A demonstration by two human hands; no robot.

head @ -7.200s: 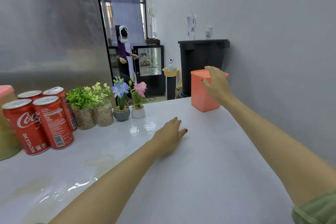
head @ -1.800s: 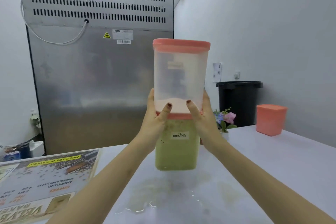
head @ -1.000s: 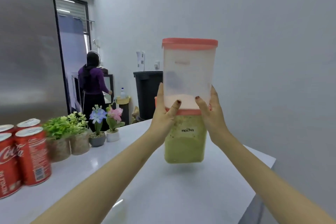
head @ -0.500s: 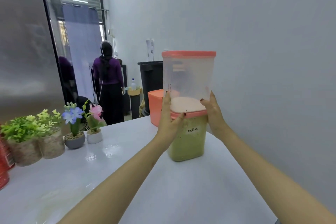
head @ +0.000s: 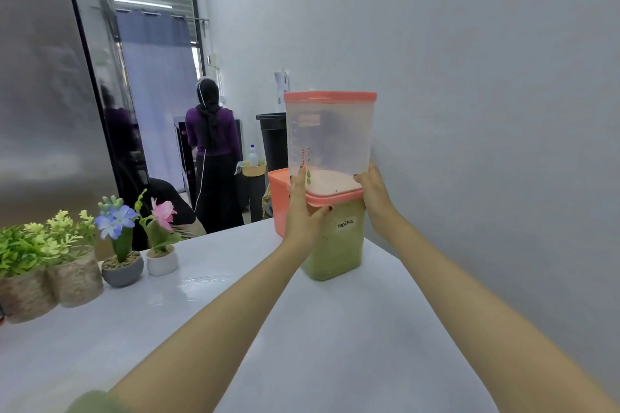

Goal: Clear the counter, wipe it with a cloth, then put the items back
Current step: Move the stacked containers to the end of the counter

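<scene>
We see a container stack (head: 330, 198) at the far right of the white counter (head: 335, 345), close to the grey wall (head: 469, 111). The upper container (head: 330, 141) is clear with a coral lid and a shallow layer of pale powder. It sits on the coral lid of the lower container (head: 337, 245), which is full of green powder and labelled "mocha". The lower one's base is at the counter surface; we cannot tell whether it bears its full weight there.

Our left hand (head: 302, 214) grips the stack's left side at the seam, thumb curled over the front of the lower lid and a finger reaching up the clear wall. Our right hand (head: 375, 198) clasps the right side at the same height, fingers wrapped round the far edge.

Just behind the stack, to its left, stands a coral box (head: 277, 201). Further left along the counter are two small flower pots (head: 141, 261) and two leafy plants (head: 50, 275). Beyond the counter we see a black bin (head: 271, 141), a person in purple (head: 213, 151) facing away, and a steel fridge (head: 43, 94) at the far left.
</scene>
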